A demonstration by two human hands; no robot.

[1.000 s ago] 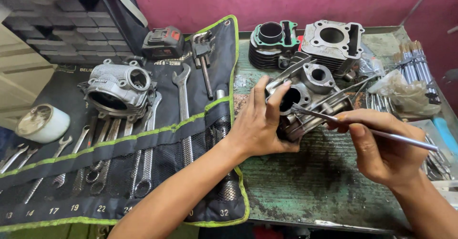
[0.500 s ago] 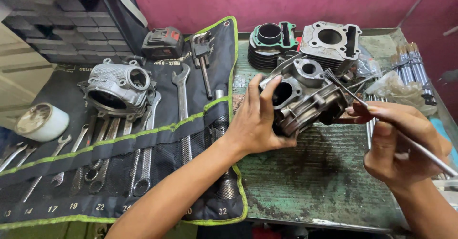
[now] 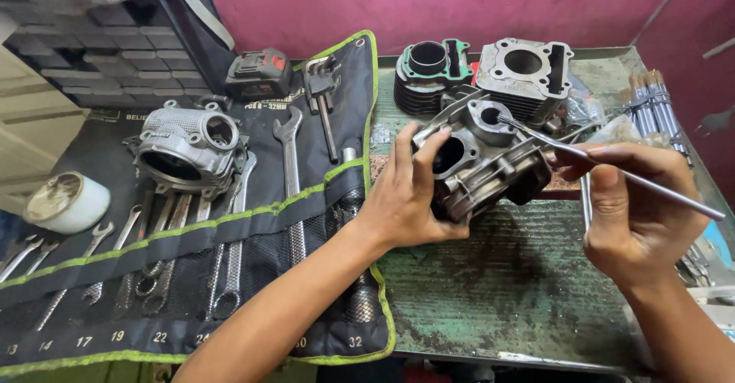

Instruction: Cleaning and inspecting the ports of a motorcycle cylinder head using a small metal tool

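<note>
Left hand: the left hand (image 3: 409, 199) reaches in from the lower left, forearm slanting up to the right, palm toward the cylinder head (image 3: 482, 161); fingers and thumb are wrapped around its near-left side, gripping it.
Right hand: the right hand (image 3: 639, 207) comes up from the lower right corner, wrist bent, fingers curled closed around a thin rod (image 3: 612, 167) pinched between thumb and fingertips.
Rod: long axis runs from lower right to upper left; its far tip sits at a round port on top of the cylinder head, though whether it goes inside is hard to tell from here.
Cylinder head: grey cast metal, tilted, held just above the green bench (image 3: 498, 291); its large round openings face up and left toward the camera, its long axis running left to right.
Behind: two finned cylinders, a dark one (image 3: 429, 73) and a pale one (image 3: 528, 73), stand just beyond.
Left side: a black tool roll (image 3: 191, 276) with green edging holds wrenches (image 3: 289, 184); a second head (image 3: 191, 147) rests on it.
Far right: brushes (image 3: 651, 100) lie at the bench edge.
</note>
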